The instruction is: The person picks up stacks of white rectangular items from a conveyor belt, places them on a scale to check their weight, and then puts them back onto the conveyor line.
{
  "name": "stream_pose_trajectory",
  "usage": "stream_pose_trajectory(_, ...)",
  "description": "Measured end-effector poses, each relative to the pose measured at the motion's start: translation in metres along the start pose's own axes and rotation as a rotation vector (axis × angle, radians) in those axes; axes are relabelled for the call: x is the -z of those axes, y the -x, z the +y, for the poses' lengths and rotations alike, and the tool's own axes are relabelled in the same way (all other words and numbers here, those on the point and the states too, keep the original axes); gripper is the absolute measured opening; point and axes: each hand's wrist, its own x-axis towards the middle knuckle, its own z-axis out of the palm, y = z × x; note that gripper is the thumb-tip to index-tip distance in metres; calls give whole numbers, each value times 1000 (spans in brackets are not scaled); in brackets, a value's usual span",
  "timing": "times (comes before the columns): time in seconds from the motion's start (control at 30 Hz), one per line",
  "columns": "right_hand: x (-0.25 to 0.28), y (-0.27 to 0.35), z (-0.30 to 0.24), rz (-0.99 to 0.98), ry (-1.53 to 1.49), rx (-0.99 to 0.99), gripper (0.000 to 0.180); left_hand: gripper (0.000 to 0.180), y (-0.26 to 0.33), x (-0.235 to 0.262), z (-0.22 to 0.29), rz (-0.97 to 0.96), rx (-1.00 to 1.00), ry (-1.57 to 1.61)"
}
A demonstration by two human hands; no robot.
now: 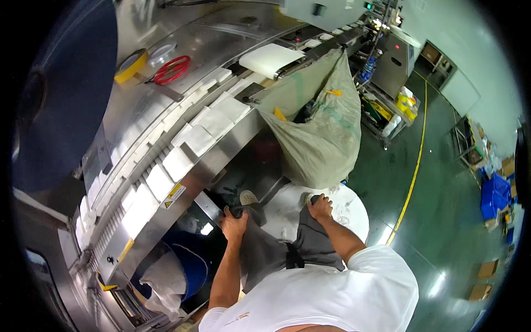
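With left hand (235, 226) and right hand (321, 210) part-curled, rest steadily on the knees of the grey trousers (257, 246), beside the near edge of the conveyor (221, 152) and apart from its white packs (213, 123); cannot tell whether pinching cloth.

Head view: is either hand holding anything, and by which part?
The left hand and right hand are at the knees of the dark grey trousers; whether either grips the cloth cannot be told.
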Motion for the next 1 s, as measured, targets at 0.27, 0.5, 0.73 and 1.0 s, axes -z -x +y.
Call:
stream_pose_trajectory(0.27,10,-10,40,-116,79,-176,78,86,7,-6,26,-62,-43,-33)
stream_pose_trajectory(0.5,-12,-35,151,-164,-18,-258,64,98,1,-33,74,-188,-95,-193)
stream_pose_trajectory(0.73,10,-38,203,-183,-56,-283,60,125,-17,-56,138,-504,97,-363)
stream_pose_trajectory(1.0,80,19,278,-394,-55,-179,58,146,93,-40,294,-927,157,-470)
